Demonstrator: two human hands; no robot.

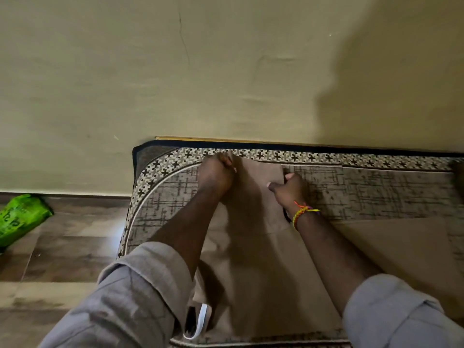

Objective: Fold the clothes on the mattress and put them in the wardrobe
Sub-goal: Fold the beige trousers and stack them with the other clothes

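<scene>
A tan-brown garment (pixel 261 259) lies stretched out along the patterned mattress (pixel 160 202), running from the near edge to the far end by the wall. My left hand (pixel 217 173) pinches the garment's far left corner. Its far right edge is gripped by my right hand (pixel 288 187), which wears a braided wristband. A second tan panel of cloth (pixel 399 244) spreads flat to the right. The wardrobe is out of view.
The mattress sits against a yellow-green wall (pixel 226 71). Wood-pattern floor (pixel 62 247) lies to the left, with a green plastic bag (pixel 21 219) near the wall. A white strap or band (pixel 200 320) shows at the near edge of the garment.
</scene>
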